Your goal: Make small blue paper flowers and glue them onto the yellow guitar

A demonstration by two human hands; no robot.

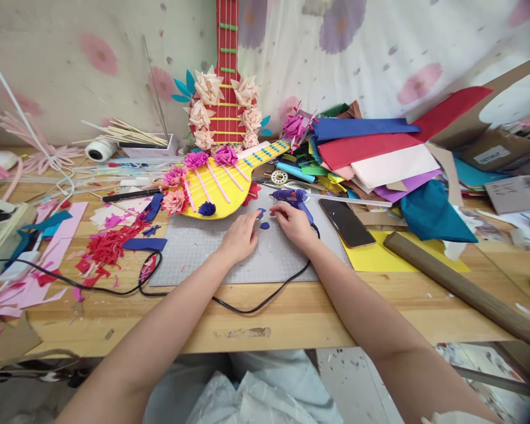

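My left hand [241,237] is closed over the grey cutting mat [203,259], with a small blue paper piece [261,212] at its fingertips. Facing it, my right hand [290,224] has its thumb and fingers curled together; whatever they hold is too small to make out. Between the hands another blue paper scrap [265,225] lies on the mat. Just behind my right hand is a blue glue gun [291,196]. A yellow paper lute [223,191] with pink and purple paper flowers and one dark blue flower [207,208] lies beyond my left hand.
A red paper guitar [228,118] stands at the back. Red scraps [115,244] and blue strips [145,244] lie left. On the right are a phone [347,222], coloured sheets [366,147] and a brown roll [459,285]. A black cord [265,309] loops in front of the mat.
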